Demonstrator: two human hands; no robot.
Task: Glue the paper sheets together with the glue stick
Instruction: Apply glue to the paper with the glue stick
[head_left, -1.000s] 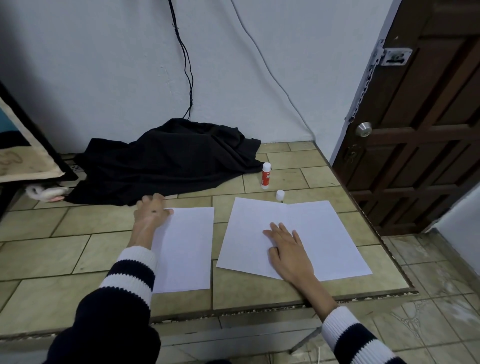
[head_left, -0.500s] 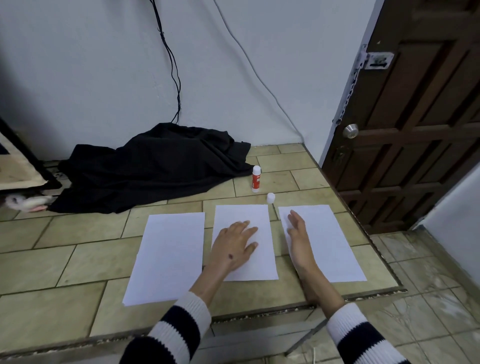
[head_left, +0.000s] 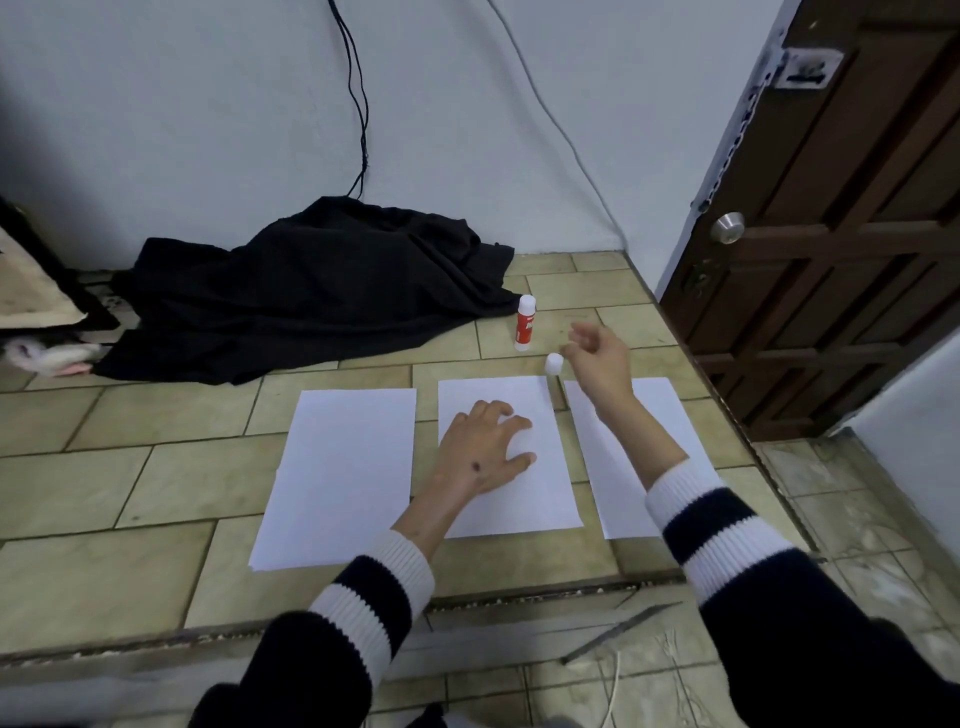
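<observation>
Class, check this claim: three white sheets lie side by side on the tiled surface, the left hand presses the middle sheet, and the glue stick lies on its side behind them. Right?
Not quite. In the head view the glue stick stands upright behind the sheets, not on its side. The rest holds: three sheets side by side, the left hand flat on the middle sheet.

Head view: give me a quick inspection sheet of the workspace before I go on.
Surface: tiled counter, bare tiles at left.
Job's things: three paper sheets side by side, not overlapping: left sheet, middle sheet, right sheet. Glue stick upright behind them; white cap lies apart near the middle sheet's far corner.
Clutter: black cloth heaped at the wall.
Grippers: left hand flat on the middle sheet; right hand raised near the cap, empty, blurred.
Cables: black cable and grey cable hang down the wall.
Surroundings: wooden door at right; tiled floor below.
</observation>
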